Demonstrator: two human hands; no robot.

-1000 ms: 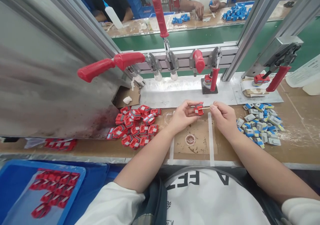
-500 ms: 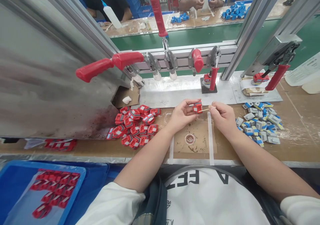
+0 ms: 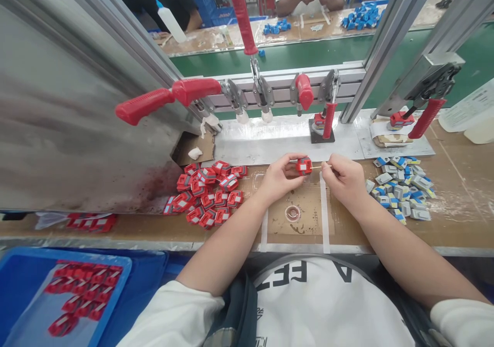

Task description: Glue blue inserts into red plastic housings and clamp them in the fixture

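Stick (image 3: 316,167) at red piece (image 3: 304,166), print mostly illegible

Left hand (image 3: 281,178) pinches the red piece between thumb and fingertips, parted only by its width, above the brown tabletop (image 3: 349,228) and in front of the metal plate. Right hand (image 3: 344,179) has thumb and fingers pressed together on the thin stick, whose tip meets the piece's right side; whether it touches cannot be told. A pale patch on the piece shows no readable writing.

Large black letters cross the wearer's white shirt (image 3: 320,306): an A and two F-like shapes, but no whole word. Smaller characters run down its left part, too unclear to read. At far right, a translucent jug (image 3: 471,109) carries lines of tiny, illegible print. White lettering on a blue crate (image 3: 227,14) across the way is blurred. Red pieces (image 3: 208,197) lie heaped left of the hands, grey-and-blue ones (image 3: 403,187) right.
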